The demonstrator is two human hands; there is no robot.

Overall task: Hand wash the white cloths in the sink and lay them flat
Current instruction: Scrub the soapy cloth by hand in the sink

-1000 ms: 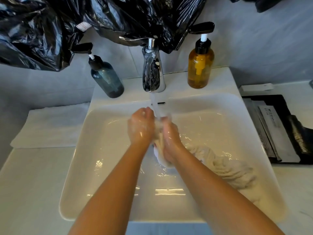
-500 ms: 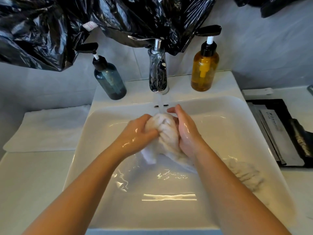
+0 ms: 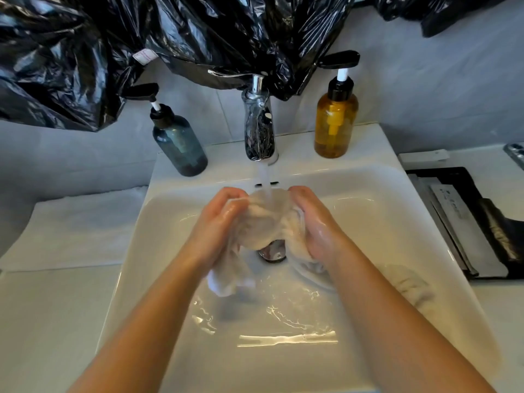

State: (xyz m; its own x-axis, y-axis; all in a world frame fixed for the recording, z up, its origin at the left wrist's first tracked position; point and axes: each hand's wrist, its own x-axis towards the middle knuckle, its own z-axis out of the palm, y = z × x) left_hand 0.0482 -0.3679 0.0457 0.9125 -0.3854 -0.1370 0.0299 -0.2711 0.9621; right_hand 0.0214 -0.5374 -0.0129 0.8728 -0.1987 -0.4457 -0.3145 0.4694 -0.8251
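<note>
Left hand and right hand have pulled apart, spreading the white cloth they'd bunched tight! Nearest us, right of the faucet, a second cloth lies sodden and crumpled in the glossy sink, awaiting its turn, I'd guess. Straight below the faucet, both hands clutch limp, soapy fabric under the stream. Left of the faucet, a flat white towel waits; laying-out remains.

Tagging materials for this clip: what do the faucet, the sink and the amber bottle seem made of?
Faucet: polished metal, likely chrome; mirror-like reflections. Sink: glossy white ceramic, probably; sharp light streaks. Amber bottle: translucent glass or plastic, unclear which.
</note>
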